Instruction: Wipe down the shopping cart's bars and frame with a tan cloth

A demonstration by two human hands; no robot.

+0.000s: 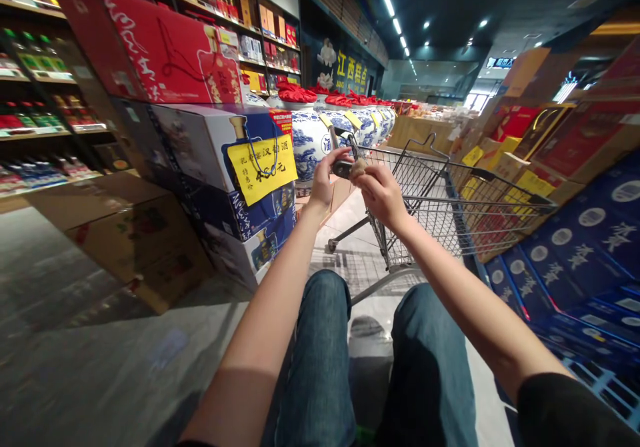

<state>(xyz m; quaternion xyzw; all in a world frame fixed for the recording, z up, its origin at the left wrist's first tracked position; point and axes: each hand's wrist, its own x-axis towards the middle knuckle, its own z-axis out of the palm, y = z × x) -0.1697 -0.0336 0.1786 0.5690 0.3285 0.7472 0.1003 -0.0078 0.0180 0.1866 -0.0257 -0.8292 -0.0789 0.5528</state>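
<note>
My left hand (326, 179) is closed around the dark, rounded end of the cart handle (342, 169), at the left end of a metal shopping cart (425, 214). Close by on the right, my right hand (380, 192) has its fingers pinched together on a small tan wad (358, 168). The wad touches or nearly touches the handle; its kind is too small to make out. Both arms reach forward above my knees, and the fingertips are partly hidden behind the handle.
Stacked liquor boxes (195, 134) with a yellow price sign (263, 167) stand at left, beside a cardboard carton (135, 234). Blue-and-white jars (310, 144) with red cloth tops line up ahead. Blue boxes (575, 254) are piled at right. Shelves (40, 77) of bottles rise behind.
</note>
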